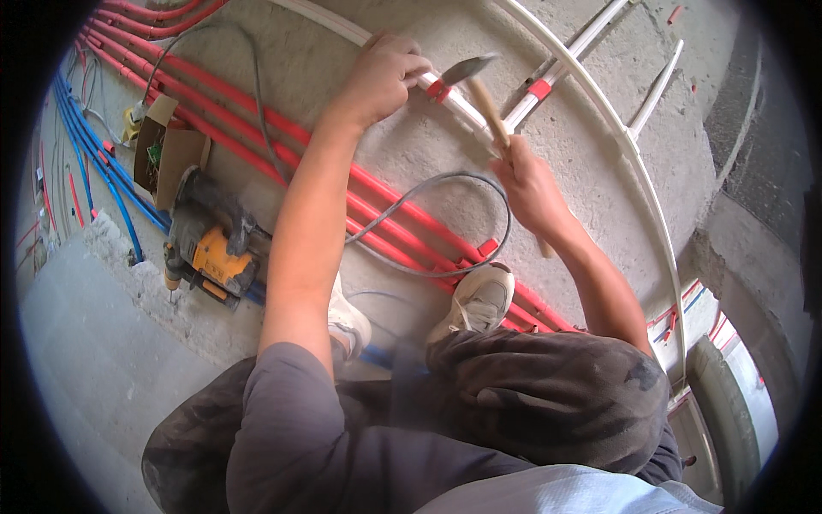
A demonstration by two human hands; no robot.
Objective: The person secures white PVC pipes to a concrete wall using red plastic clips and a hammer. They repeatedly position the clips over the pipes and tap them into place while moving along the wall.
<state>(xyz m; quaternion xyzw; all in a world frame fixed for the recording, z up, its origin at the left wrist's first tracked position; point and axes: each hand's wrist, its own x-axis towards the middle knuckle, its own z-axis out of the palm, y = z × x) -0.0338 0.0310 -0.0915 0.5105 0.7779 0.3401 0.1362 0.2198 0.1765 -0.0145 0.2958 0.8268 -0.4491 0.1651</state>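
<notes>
My left hand (387, 79) is closed on a white pipe (462, 110) on the concrete, its fingers curled just left of a red band (438, 91) around the pipe. What lies under those fingers is hidden. In my right hand (533, 184) is a hammer (489, 110) with a pale wooden handle, gripped partway along. The dark metal head hangs above the pipe, close to the red band. The handle's lower end shows below my wrist.
Long red pipes (411, 227) cross the floor by my shoes, with a looped grey cable (505, 206) over them. At left lie a yellow-and-black power drill (218, 253), an open cardboard box (184, 147) and blue pipes (107, 176). Another white pipe (599, 103) curves at right.
</notes>
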